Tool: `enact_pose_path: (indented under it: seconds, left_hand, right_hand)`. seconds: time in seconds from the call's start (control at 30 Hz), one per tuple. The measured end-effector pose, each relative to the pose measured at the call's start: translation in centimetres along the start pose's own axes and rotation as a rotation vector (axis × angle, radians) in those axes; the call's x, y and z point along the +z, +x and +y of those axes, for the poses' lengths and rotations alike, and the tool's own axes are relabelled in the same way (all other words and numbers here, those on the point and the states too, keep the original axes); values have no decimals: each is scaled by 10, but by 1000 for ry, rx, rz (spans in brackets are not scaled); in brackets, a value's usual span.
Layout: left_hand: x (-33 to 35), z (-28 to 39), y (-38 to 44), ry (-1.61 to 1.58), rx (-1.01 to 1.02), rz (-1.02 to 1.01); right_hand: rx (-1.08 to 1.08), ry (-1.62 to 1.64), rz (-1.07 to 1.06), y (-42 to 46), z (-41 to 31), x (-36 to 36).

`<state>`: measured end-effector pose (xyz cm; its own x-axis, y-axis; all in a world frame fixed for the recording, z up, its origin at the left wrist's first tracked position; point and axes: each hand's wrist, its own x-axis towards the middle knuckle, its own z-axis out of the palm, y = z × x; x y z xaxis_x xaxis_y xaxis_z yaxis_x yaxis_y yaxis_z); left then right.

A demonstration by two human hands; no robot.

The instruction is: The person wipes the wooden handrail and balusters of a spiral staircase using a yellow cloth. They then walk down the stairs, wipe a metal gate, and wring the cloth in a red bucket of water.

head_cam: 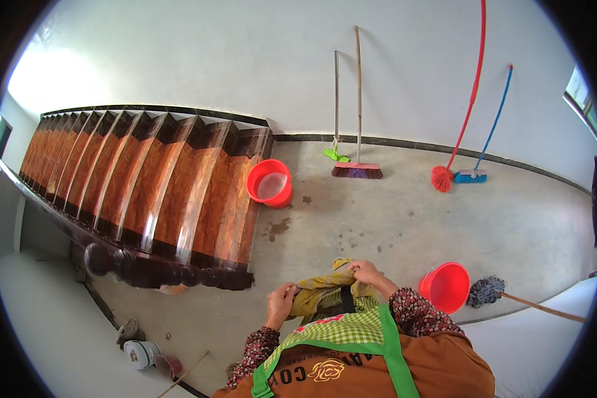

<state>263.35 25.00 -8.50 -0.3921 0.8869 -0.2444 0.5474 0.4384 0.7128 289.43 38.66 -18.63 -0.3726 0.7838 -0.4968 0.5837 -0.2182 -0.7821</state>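
Note:
A yellow-brown patterned cloth [326, 283] is stretched between my two hands, in front of my green checked apron [346, 333]. My left hand [280, 304] pinches one end of it. At the other end my right hand [369, 274] grips the cloth, with a folded bit sticking out beyond the fingers. The lower part of the cloth hangs down against the apron. Ahead, at the foot of the stairs, stands a red plastic bucket [270, 184] with cloudy liquid inside. Another red bucket [445, 288] is on the floor to my right.
A polished stone staircase [169, 184] with a dark handrail [129, 266] rises on the left. Against the wall lean a broom [357, 170], a green-headed floor tool [336, 155], a red round brush [442, 178] and a blue brush [470, 176]. A string mop [486, 291] lies right; wet spots [279, 227] mark the concrete floor.

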Motion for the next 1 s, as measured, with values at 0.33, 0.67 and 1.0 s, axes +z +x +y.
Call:
enact_pose_path:
  seconds: [0.33,0.67,1.0]
  left_hand:
    - [-41,-5,133,-277,-145,296]
    - [-98,-55,368,-534,-137,257]
    - [-71,-144,617,-231,-143,-85]
  right_hand:
    - [131,207,-289,155,-117,-5]
    - [142,397,-290,348,-217,43]
    - [124,195,62,583,-278,131]
